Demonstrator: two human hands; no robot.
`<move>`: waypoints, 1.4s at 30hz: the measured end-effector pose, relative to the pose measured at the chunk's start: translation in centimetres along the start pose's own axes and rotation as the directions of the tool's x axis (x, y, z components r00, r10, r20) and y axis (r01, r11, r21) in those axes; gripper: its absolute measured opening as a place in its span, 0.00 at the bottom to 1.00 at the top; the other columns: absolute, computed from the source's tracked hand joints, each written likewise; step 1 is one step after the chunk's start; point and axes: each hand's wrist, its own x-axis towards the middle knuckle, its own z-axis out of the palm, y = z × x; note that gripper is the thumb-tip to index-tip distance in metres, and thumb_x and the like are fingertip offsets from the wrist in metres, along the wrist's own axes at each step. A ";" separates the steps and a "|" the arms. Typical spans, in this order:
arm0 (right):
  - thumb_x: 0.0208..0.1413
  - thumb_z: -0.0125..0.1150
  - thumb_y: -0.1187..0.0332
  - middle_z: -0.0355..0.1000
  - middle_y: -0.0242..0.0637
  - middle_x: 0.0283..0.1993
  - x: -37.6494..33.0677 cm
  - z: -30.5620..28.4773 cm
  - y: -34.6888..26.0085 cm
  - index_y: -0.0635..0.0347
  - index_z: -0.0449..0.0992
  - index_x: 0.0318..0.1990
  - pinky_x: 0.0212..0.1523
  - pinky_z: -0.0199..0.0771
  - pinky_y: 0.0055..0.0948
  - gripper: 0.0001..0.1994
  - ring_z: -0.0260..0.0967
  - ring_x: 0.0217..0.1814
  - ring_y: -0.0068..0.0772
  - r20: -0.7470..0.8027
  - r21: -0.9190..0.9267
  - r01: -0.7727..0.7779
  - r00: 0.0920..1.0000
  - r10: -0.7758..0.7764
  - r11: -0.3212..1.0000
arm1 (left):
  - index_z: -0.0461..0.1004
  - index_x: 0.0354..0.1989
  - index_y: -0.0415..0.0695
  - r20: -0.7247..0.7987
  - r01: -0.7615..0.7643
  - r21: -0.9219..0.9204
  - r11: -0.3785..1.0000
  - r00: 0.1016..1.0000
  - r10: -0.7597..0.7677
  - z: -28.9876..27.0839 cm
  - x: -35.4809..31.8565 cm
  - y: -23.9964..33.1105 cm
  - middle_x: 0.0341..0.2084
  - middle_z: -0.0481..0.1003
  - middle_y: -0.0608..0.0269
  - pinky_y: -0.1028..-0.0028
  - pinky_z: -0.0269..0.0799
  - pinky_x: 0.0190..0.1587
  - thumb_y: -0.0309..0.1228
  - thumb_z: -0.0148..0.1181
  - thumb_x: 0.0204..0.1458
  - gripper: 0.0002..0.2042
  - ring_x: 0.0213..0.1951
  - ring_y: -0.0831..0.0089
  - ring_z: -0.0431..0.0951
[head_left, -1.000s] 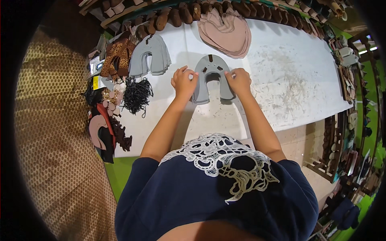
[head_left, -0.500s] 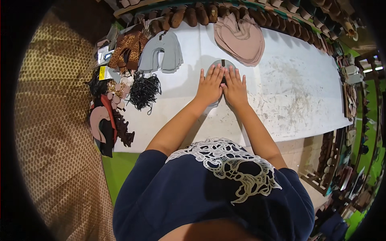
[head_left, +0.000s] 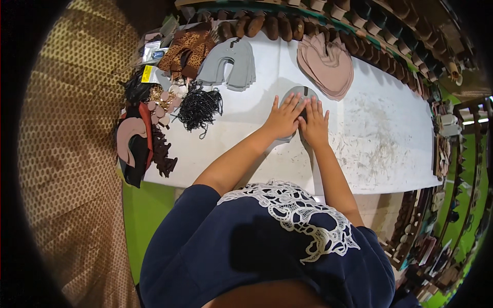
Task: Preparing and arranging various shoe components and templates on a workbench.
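Note:
My left hand (head_left: 282, 120) lies flat, fingers stretched and slightly spread, on a grey arch-shaped cut piece (head_left: 294, 92). It looks like a shoe upper. Beside it my right hand (head_left: 315, 129) rests on the same piece, fingers also straight and a little apart. The two hands nearly meet at the thumbs. Between the fingertips, a short dark strip (head_left: 306, 91) shows at the top of the arch. Most of the piece is hidden under my palms; a bit of its lower edge shows below my left hand.
Left on the white-covered table (head_left: 370, 154) are stacked grey arch pieces (head_left: 239, 56), leopard-print pieces (head_left: 187, 51), black beaded strings (head_left: 200, 109) and a pink curved piece (head_left: 132, 136). A pink stack (head_left: 326, 66) lies farther off. Brown shoe lasts (head_left: 285, 28) line the back edge.
The view has shifted, so the table's things appear farther right. My hands stay flat on the grey piece but have slid slightly toward me, leaving more of its top uncovered.

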 end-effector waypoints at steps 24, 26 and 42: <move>0.52 0.54 0.59 0.63 0.32 0.56 10.6 4.0 -14.2 0.46 0.70 0.51 0.60 0.44 0.62 0.18 0.55 0.63 0.37 -0.010 0.005 0.233 0.972 -0.233 0.972 | 0.76 0.42 0.55 -0.198 0.337 0.326 0.883 0.938 -0.285 -14.8 -7.2 -21.8 0.56 0.62 0.60 0.44 0.40 0.61 0.32 0.62 0.43 0.14 0.63 0.59 0.53; 0.49 0.58 0.61 0.64 0.31 0.53 11.9 4.2 -14.9 0.43 0.71 0.49 0.60 0.44 0.62 0.17 0.56 0.62 0.36 0.011 -0.019 0.208 0.978 -0.207 0.978 | 0.77 0.36 0.56 -0.199 0.258 0.359 0.897 0.960 -0.196 -14.9 -6.8 -23.0 0.56 0.63 0.62 0.43 0.39 0.61 0.29 0.64 0.38 0.13 0.63 0.60 0.54; 0.41 0.66 0.60 0.68 0.26 0.50 14.5 4.5 -14.9 0.39 0.79 0.38 0.60 0.44 0.61 0.13 0.58 0.59 0.31 0.124 0.134 -0.027 0.992 0.010 0.991 | 0.81 0.25 0.60 -0.124 0.216 0.277 0.936 0.974 -0.188 -16.4 -5.2 -25.3 0.53 0.68 0.71 0.39 0.35 0.60 0.36 0.67 0.37 0.05 0.63 0.59 0.52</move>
